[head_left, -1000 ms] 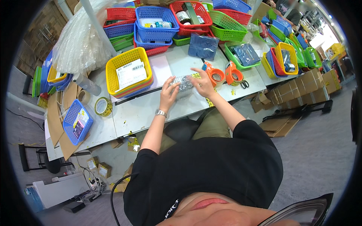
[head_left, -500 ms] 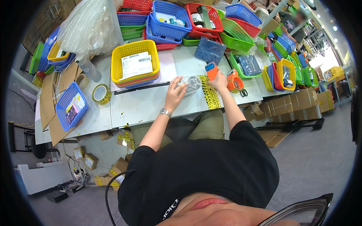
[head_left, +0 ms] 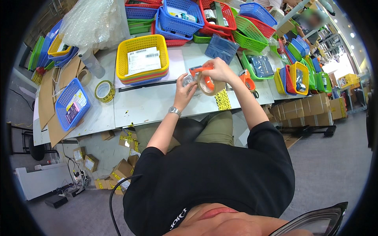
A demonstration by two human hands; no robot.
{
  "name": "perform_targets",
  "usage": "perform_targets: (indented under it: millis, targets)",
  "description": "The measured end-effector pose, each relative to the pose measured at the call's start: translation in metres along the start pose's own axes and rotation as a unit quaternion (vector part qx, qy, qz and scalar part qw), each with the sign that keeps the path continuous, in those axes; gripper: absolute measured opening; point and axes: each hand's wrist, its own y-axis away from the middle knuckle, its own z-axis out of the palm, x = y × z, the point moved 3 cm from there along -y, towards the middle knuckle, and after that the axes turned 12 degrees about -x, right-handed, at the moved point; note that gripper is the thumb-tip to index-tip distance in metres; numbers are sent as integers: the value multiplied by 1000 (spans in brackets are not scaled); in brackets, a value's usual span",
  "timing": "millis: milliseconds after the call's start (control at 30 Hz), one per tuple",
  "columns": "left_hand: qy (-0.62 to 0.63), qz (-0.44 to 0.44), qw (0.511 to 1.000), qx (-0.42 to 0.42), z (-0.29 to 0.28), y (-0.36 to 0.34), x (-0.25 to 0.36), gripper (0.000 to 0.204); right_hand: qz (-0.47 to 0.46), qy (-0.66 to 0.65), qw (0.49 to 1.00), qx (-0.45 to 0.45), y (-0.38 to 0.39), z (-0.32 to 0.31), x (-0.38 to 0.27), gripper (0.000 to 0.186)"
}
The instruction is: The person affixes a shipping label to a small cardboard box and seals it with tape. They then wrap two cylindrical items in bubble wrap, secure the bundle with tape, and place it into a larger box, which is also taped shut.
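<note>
The right hand (head_left: 219, 70) grips an orange tape dispenser (head_left: 209, 82) just right of the bubble-wrapped bundle (head_left: 188, 80), in from the worktop's (head_left: 145, 105) near edge. The nearer left hand (head_left: 184, 93) curls against the bundle; I can't tell its grip, or the bundle's long axis. A barcoded white label (head_left: 142, 63) lies in the yellow basket (head_left: 120, 53).

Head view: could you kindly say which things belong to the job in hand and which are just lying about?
In use:
orange tape dispenser in the right hand;
crinkled clear plastic wrap at the left hand.

Apparently lying about:
second orange tape dispenser;
black-handled scissors;
yellow-and-black tape roll.
</note>
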Motion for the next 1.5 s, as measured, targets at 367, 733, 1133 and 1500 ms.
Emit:
perform_targets:
  millis: [367, 733, 1133, 1500]
  targets:
    - [-6, 48, 998, 40, 7, -10, -12, 30, 19, 41, 999, 13, 22, 19, 9, 60]
    - [-74, 78, 993, 47, 18, -17, -12, 17, -91, -421, 895, 117, 137, -21, -17, 50]
    - [-60, 80, 995, 30, 19, 6, 2, 21, -88, -412, 890, 175, 94, 3, 29, 47]
    - [-72, 100, 992, 23, 18, 5, 1, 32, -3, -27, 994, 110, 60, 24, 7, 57]
